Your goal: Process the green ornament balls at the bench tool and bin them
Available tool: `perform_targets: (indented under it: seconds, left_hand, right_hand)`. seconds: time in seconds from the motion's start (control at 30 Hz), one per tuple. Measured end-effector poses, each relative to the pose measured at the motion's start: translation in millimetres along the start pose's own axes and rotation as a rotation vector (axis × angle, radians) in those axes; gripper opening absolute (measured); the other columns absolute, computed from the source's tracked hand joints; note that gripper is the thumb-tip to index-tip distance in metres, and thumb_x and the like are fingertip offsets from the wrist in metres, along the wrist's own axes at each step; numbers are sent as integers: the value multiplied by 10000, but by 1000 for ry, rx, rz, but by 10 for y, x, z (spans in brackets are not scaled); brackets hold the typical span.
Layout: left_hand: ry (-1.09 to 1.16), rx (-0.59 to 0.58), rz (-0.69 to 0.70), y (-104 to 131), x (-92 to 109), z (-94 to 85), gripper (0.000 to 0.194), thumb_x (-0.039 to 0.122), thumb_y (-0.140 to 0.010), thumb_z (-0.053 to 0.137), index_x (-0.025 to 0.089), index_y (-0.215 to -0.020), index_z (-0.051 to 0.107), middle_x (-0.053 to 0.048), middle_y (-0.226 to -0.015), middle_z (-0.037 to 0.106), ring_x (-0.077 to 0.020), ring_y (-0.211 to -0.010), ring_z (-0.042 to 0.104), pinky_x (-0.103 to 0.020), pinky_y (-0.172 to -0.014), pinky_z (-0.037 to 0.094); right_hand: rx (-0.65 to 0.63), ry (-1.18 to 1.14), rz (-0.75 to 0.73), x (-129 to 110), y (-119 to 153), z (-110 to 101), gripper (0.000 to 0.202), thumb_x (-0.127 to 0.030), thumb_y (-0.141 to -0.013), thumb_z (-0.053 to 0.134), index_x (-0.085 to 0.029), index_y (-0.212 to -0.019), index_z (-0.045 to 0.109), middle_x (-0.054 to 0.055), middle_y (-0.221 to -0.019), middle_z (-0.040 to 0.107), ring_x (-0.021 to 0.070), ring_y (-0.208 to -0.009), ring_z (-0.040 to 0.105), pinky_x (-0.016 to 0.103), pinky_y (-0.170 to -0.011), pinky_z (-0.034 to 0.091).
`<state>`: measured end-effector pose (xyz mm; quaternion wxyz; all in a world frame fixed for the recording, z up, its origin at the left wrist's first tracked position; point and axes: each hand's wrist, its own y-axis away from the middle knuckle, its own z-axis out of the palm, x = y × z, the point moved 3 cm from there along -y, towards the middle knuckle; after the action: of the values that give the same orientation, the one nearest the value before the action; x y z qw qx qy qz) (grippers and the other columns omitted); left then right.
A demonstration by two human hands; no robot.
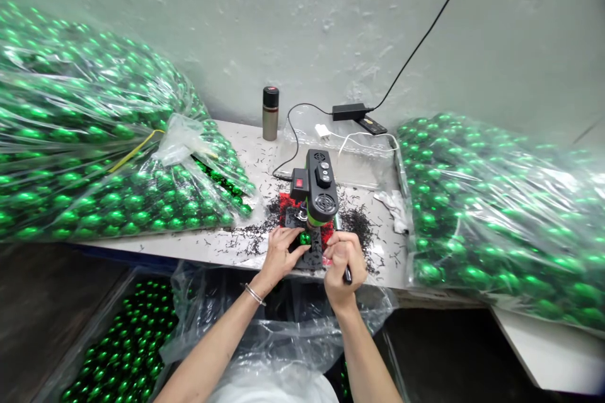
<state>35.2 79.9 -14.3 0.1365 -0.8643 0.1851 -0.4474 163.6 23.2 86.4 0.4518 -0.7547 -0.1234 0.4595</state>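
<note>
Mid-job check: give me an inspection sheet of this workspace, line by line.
Surface: white tabletop, strewn with small black pieces.
Job's things: green ball by the near end of a black device.
Clutter: flask, crumpled white item.
Hands: left hand holds the green ball between thumb and fingers; right hand grips a slim black-ended tool.
Cables: black cable reaches an adapter; another links adapter and device.
Surroundings: bagged green balls left and right; pale wall behind.

No lettering or number can be read. The red mark point(271, 88) on the bottle point(270, 123), near the back edge of the table point(189, 244), is too small.
</note>
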Motion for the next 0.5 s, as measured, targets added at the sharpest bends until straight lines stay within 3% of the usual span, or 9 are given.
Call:
perform_targets:
  seconds: [0.17, 0.27, 0.5]
  left_hand:
    - [56, -29, -44, -7, -19, -3, 300, 330, -856, 710, 230, -1139, 698, -86, -1067, 740, -273, -1052, 626, -505, -1079, 356]
    - [71, -28, -59, -2, -20, -5, 302, 350, -859, 702, 244, -1142, 701, -79, -1058, 737, -275, -1055, 616, -502, -1085, 350]
    - [87, -12, -41, 8, -16, 1, 309, 339, -857, 706, 219, -1142, 697, -94, -1047, 732, -272, -1030, 613, -504, -1069, 357]
  right_hand:
    - [-38, -3, -102, 183, 184, 27, 263, -157, -954, 382, -208, -720, 489, 13, -775, 543, 132, -675, 556, 284, -589, 452]
    - [-27, 5, -164, 290, 272, 51, 260, -198, -966, 371, -213, -735, 490, 9, -777, 545, 136, -666, 551, 335, -670, 487]
    - [39, -28, -141, 410, 388, 107, 289, -222, -975, 350, -218, -715, 476, -10, -759, 523, 138, -667, 570, 412, -806, 489]
